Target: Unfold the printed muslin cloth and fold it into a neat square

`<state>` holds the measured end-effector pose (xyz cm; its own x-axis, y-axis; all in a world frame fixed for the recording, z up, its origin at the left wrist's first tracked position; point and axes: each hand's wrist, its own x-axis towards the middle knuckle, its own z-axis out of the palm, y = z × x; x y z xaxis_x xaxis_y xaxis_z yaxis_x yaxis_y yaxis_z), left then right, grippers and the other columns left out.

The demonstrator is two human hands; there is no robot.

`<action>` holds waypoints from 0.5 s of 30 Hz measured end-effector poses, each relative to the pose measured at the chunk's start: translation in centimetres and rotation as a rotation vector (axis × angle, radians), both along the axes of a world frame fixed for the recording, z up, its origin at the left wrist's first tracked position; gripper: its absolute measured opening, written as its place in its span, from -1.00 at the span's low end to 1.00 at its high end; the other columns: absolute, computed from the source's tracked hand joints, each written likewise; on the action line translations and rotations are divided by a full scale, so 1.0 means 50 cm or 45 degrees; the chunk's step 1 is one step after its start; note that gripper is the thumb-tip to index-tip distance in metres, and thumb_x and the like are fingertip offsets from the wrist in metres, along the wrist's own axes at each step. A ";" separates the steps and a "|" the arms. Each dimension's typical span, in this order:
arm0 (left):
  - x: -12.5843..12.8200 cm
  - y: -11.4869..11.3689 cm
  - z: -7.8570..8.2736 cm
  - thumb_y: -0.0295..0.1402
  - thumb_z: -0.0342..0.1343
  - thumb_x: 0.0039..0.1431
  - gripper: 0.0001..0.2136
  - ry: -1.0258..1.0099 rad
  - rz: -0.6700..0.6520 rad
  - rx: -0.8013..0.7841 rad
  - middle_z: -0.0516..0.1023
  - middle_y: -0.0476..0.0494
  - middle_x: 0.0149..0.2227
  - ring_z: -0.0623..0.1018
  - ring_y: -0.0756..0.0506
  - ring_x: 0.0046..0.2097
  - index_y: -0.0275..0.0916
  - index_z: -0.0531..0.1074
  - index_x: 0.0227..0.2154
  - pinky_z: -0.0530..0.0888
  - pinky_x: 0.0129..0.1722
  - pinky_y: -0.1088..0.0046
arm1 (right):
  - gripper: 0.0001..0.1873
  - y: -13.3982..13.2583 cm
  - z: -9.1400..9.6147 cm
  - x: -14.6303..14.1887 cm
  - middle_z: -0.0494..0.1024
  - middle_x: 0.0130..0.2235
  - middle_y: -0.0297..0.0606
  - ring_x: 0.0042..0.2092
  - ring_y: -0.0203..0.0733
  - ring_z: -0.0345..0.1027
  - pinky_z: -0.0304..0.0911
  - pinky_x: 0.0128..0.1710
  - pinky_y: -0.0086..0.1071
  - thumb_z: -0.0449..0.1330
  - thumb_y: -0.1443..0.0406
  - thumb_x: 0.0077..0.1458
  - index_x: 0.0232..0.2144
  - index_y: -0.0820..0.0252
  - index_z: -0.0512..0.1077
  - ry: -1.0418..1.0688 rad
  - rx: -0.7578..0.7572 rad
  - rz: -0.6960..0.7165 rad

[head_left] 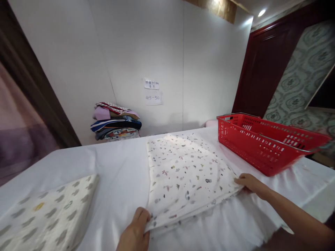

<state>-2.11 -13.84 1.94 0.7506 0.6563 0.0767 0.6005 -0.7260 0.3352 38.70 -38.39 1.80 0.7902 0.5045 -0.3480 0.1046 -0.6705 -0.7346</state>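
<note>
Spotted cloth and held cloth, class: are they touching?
Apart: the head view shows white tabletop between the spotted cloth and the held cloth.

Table, one: broad and flat-topped, dressed in a smooth white cloth cover (120, 167), slightly glossy, with soft creases running toward the near side; its lower edge falls unevenly at near right. Borne directly on it, left to right:

Item 1. Thick folded cream fabric (49, 216) with grey blotch motifs and a single yellow one, at near left, partly cut off by the view.

Item 2. Cream-white rectangular cloth (183, 170), printed with small scattered multicoloured figures, spread across the middle, layered along its near edge.

Item 3. Red perforated plastic basket (248, 148), oblong, metal-rimmed, far right, just beside Item 2.
</note>
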 end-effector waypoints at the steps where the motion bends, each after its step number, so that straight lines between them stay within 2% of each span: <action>1: -0.007 0.013 0.007 -0.67 -0.21 -0.08 -0.71 -0.052 0.027 0.023 0.34 -0.01 -0.26 0.47 0.04 -0.35 -0.16 0.21 -0.36 0.35 -0.34 0.57 | -0.69 -0.002 0.006 -0.011 0.31 -0.62 -0.39 -0.58 -0.31 0.23 0.09 -0.61 -0.47 0.15 0.06 -0.12 -0.46 0.17 0.26 0.079 0.072 -0.006; 3: -0.027 0.047 0.025 -0.61 -0.20 -0.04 -0.76 -0.166 0.066 0.093 0.36 -0.01 -0.29 0.47 0.01 -0.36 -0.15 0.21 -0.36 0.36 -0.34 0.54 | -0.57 -0.004 0.017 -0.041 0.34 -0.57 -0.40 -0.57 -0.31 0.24 0.11 -0.61 -0.48 0.17 0.04 -0.13 -0.25 0.15 0.27 0.163 0.171 0.027; 6: -0.070 0.101 0.058 -0.52 -0.17 0.00 -0.81 -0.294 0.147 0.241 0.38 -0.03 -0.23 0.47 -0.03 -0.28 -0.14 0.23 -0.33 0.37 -0.28 0.49 | -0.32 -0.003 0.018 -0.108 0.33 -0.52 -0.43 -0.56 -0.32 0.26 0.13 -0.62 -0.49 0.16 0.05 -0.10 0.05 0.10 0.08 0.198 0.238 0.147; 9: -0.108 0.127 0.073 -0.48 -0.19 0.04 -0.83 -0.180 0.343 0.308 0.39 -0.01 -0.21 0.47 -0.03 -0.33 -0.14 0.25 -0.35 0.33 -0.37 0.48 | -0.18 -0.002 -0.003 -0.174 0.27 -0.56 -0.49 -0.63 -0.33 0.19 0.08 -0.69 -0.49 0.15 0.10 -0.10 0.18 0.11 -0.07 0.211 0.160 0.334; 12: -0.128 0.120 0.056 -0.55 -0.23 0.03 -0.79 0.110 0.341 0.181 0.41 0.01 -0.32 0.45 0.00 -0.43 -0.16 0.27 -0.43 0.26 -0.47 0.49 | -0.18 -0.007 -0.025 -0.209 0.23 -0.56 -0.50 -0.65 -0.34 0.15 0.00 -0.73 -0.49 0.12 0.17 -0.09 0.21 0.05 -0.07 0.142 0.081 0.422; 15: -0.136 0.106 0.021 -0.59 -0.27 0.02 -0.73 0.252 0.292 0.093 0.43 0.02 -0.35 0.46 0.01 -0.44 -0.16 0.30 -0.43 0.26 -0.46 0.50 | -0.33 -0.013 -0.031 -0.213 0.24 -0.61 -0.48 -0.63 -0.32 0.18 0.01 -0.69 -0.49 0.11 0.23 -0.07 0.15 0.00 0.13 0.032 0.015 0.480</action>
